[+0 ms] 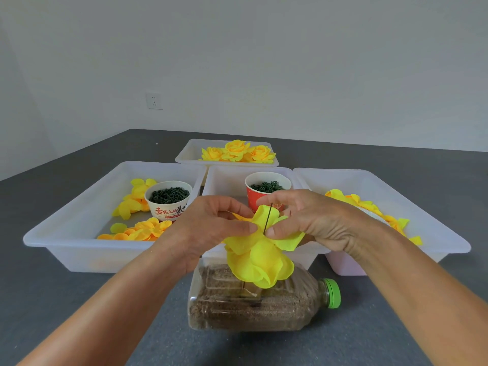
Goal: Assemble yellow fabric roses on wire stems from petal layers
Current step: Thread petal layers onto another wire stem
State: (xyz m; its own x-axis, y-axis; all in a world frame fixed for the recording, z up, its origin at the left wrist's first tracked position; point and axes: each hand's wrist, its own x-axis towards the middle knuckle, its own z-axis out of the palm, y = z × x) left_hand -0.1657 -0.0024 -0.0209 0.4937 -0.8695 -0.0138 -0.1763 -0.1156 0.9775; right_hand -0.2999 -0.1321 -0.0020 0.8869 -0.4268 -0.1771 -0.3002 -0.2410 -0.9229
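Note:
A yellow fabric rose (261,262) hangs upside down on a thin dark wire stem (268,219) above a sand-filled bottle (253,305). My left hand (211,228) pinches a yellow petal layer (264,215) at its left side, close to the wire. From the right, my right hand (309,220) pinches the same layer. The wire's tip pokes up through the layer between my fingers. Several finished yellow roses (237,151) lie in the far tray (190,154).
The left tray (79,228) holds loose yellow petals (137,196) and a white cup (169,200) of dark green parts. The middle tray (227,178) holds a red cup (264,191) of green pieces. The right tray (422,207) holds more petal layers (369,207). The bottle lies sideways on the grey table.

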